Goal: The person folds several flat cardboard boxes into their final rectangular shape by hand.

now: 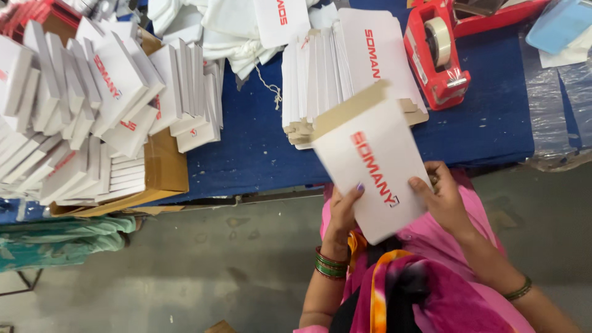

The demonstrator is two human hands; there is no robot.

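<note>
1. Both hands, left (343,213) and right (441,200), pinched a flat white cardboard box blank with red print (373,166) by its side edges, beyond the blue bench (259,148) edge.
2. The blank hid part of each hand's fingers.

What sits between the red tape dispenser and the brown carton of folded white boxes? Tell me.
In the head view, a row of flat white box blanks stands on the blue table between the red tape dispenser and the brown carton.

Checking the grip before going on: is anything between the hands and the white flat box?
Nothing visible. The left hand and right hand both hold the flat box directly at its lower edges, above the lap, apart from the stack on the blue table.
</note>
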